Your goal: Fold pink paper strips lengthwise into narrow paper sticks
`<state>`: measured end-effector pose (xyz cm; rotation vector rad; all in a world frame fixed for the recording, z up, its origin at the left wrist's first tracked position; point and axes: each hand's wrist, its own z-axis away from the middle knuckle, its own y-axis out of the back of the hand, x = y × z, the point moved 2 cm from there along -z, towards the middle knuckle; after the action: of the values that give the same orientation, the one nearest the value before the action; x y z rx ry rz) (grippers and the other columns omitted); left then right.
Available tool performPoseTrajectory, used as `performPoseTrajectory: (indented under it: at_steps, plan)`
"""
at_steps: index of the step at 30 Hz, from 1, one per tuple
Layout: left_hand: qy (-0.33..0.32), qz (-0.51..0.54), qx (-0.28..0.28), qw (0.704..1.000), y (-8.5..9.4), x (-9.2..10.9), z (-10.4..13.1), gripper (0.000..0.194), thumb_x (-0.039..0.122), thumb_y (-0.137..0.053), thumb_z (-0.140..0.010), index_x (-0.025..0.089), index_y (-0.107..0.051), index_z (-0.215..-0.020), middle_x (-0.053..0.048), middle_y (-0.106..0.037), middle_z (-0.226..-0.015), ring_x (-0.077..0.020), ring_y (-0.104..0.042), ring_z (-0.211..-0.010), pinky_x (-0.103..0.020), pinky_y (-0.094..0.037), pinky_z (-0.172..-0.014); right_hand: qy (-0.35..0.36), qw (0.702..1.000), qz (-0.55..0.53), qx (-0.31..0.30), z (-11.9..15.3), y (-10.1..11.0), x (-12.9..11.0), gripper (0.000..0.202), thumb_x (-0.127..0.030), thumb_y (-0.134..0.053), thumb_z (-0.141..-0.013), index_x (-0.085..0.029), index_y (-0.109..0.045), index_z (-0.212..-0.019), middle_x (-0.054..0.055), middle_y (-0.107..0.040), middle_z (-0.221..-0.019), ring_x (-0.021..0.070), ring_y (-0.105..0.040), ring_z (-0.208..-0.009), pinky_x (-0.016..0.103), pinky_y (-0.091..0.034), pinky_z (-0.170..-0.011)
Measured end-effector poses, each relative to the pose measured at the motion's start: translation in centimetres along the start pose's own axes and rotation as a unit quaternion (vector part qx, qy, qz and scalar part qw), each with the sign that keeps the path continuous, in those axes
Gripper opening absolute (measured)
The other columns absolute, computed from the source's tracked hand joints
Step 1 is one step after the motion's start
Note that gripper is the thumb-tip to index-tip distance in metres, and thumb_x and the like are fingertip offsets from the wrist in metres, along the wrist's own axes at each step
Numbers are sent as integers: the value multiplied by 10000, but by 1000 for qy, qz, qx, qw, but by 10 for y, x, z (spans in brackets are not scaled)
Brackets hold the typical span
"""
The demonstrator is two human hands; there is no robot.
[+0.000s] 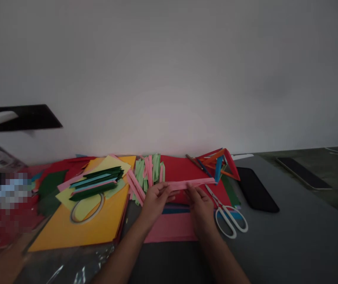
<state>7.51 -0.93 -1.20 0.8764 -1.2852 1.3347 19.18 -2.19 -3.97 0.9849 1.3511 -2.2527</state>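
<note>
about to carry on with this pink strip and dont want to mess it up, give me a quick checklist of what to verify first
- Pink strip held by both left hand and right hand: ok
- Scissors within easy reach, beside the right hand: ok, probably
- Scissors closed: cannot tell
- Work area under the hands free of other paper: not ok, red and pink sheets lie there
- Strip's folds evenly lined up: cannot tell, too small

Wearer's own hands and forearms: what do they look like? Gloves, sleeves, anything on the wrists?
Left hand and right hand are ungloved. No sleeves on the visible forearms, and no watch, bracelet, cable or marking seen. Too dim to rule out small rings.
</note>
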Motion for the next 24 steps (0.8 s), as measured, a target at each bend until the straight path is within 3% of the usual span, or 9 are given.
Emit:
performPoseTrajectory:
  at_steps: [5,9,15,24]
  plan:
    - [-20,-54,4,998,2,2,1,346,288,-623,-650,126,-584,-953,-79,-663,-859,-182,-631,-755,-264,-506,-652,8,1000,24,10,-1,3,1,290,-248,-746,-461,-132,-585,-672,-14,-627,-601,126,-594,-554,239,-486,-573]
    - [-19,-96,16,995,5,5,2,332,304,-659,-607,110,-618,-873,-78,-677,-746,-181,-632,-700,-249,-501,-610,-11,998,63,-27,1,3,4,274,-261,-735,-494,-119,-595,-681,-9,-623,-573,117,-578,-530,212,-458,-525]
    - [11,-68,21,997,4,7,2,301,317,-700,-550,109,-641,-759,-61,-678,-645,-153,-621,-529,-239,-494,-547,-23,995,78,-52,1,2,5,235,-281,-726,-513,-133,-594,-639,-25,-617,-538,115,-573,-513,204,-442,-507]
    - [10,-51,45,998,8,9,2,300,295,-719,-523,107,-624,-737,-50,-673,-623,-165,-634,-552,-230,-494,-543,-41,997,24,-58,-6,1,-3,256,-243,-755,-469,-135,-593,-635,-8,-641,-606,124,-606,-587,218,-490,-587]
